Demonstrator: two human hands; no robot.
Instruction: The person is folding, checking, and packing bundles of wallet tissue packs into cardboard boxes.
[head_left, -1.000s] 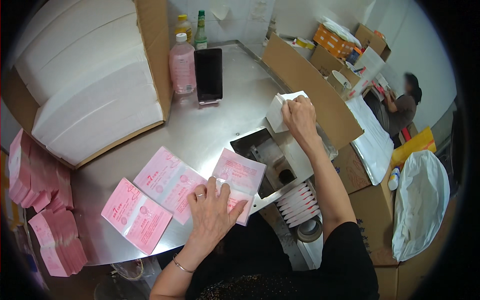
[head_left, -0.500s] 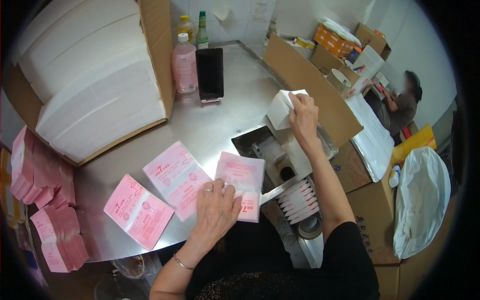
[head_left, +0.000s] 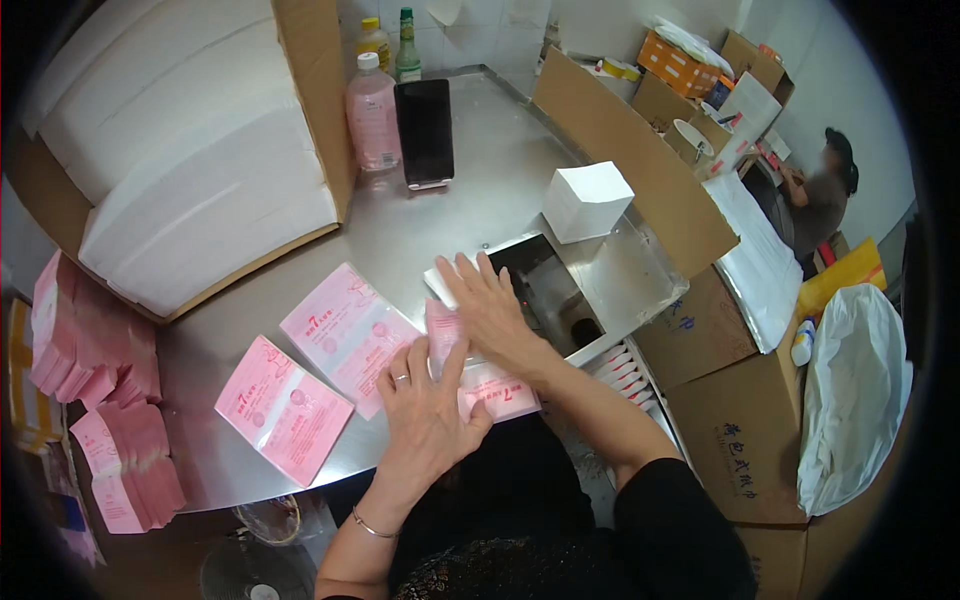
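Both hands down flat on one pink packet [head_left: 490, 385] at the near edge of the steel table [head_left: 480, 200], beside the dark machine [head_left: 535, 285]: left hand [head_left: 425, 415] spread over the packet's near side, fingers straight and loose, pinching nothing; right hand [head_left: 490, 310] lying across its far end, fingers likewise stretched out and pressing rather than gripping. Judging by that, somewhere in the middle of a long batch. Two more pink packets [head_left: 350, 330] [head_left: 285, 405] laid out flat to the left, single and not yet stacked. Heaps of similar pink packets [head_left: 90, 345] piled at the far left edge, apparently dealt with, though impossible to tell for certain. A large cardboard box [head_left: 310, 100] full of white sheets [head_left: 190, 160] behind, hardly emptied, so plenty seemingly left. A small white stack [head_left: 588, 200] on the tray past the machine, well apart from both hands. Further pink packets [head_left: 615, 365] lined up on edge below the table edge at the right. A pink bottle [head_left: 372, 110] and a dark phone [head_left: 425, 130] standing at the back, untouched.
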